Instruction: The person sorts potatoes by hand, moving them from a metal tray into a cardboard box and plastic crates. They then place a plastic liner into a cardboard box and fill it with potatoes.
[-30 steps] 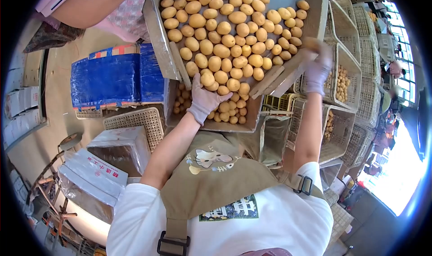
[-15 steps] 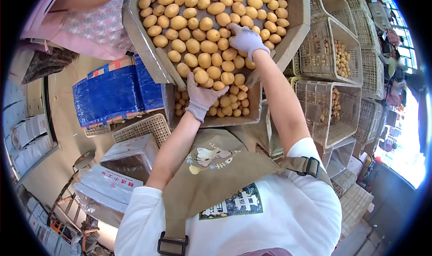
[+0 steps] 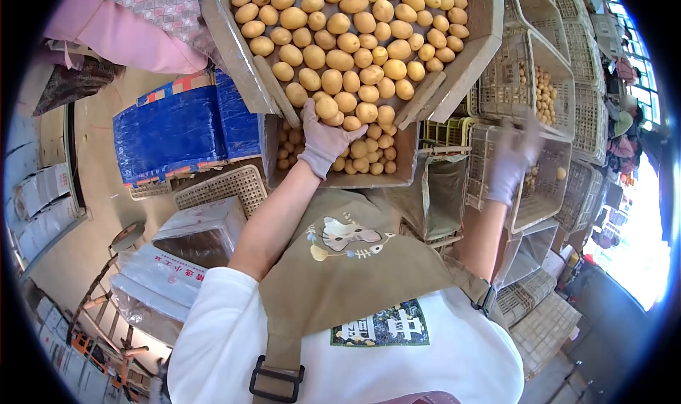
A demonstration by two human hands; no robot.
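Observation:
Many small yellow potatoes [image 3: 339, 59] lie spread over a tray with angled wooden sides [image 3: 464, 70]. At its narrow mouth is my gloved left hand [image 3: 328, 138], fingers and thumb apart, cupped against the lowest potatoes without closing round one. Below the mouth, a box [image 3: 376, 179] holds more potatoes, partly hidden by that hand. My gloved right hand [image 3: 516, 152] is off to the right, in front of a plastic crate [image 3: 543, 204] with some potatoes inside. Motion smears its fingers, so whether it holds anything cannot be made out. A single potato [image 3: 561, 173] shows against that crate.
Stacked plastic crates [image 3: 583, 106] line the right side, one crate [image 3: 560, 63] holding potatoes. At left are a blue-wrapped box [image 3: 170, 136], a woven basket [image 3: 230, 191] and white cartons [image 3: 159, 280]. Someone in pink clothing [image 3: 120, 31] is beside the tray at upper left.
My right hand has left the potatoes on the tray and swung right to the crates. My left hand stays at the tray mouth. The view has shifted slightly.

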